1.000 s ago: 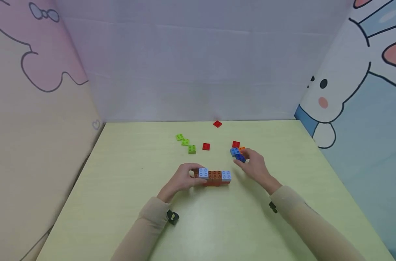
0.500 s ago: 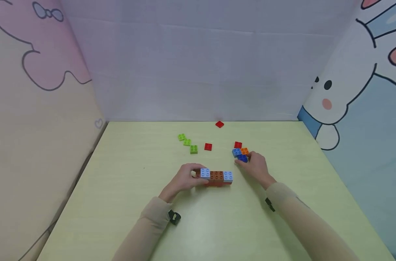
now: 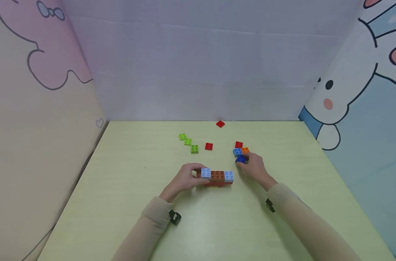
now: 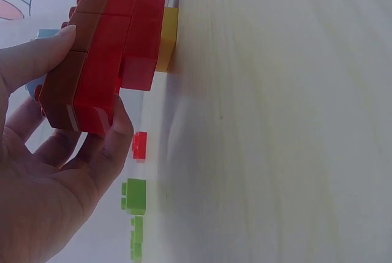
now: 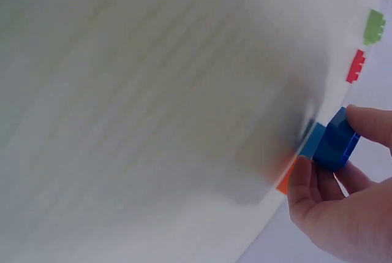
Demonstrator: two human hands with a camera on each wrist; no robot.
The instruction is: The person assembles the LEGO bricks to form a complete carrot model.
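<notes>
My left hand grips the left end of a block build. In the left wrist view this build shows brown bricks over red bricks, with a yellow brick at the bottom and light blue ones on top. Thumb on one side, fingers on the other, the hand holds it from its end. My right hand pinches a dark blue brick between thumb and fingers. Just beyond that hand lie a lighter blue brick and an orange brick.
Several small bricks lie farther back on the pale table: a row of lime green bricks, a red brick, another red brick and a third red brick by the back wall.
My right hand has taken hold of the dark blue brick, which now sits tilted between its fingers, apart from the lighter blue one. The left hand keeps its grip on the build.
</notes>
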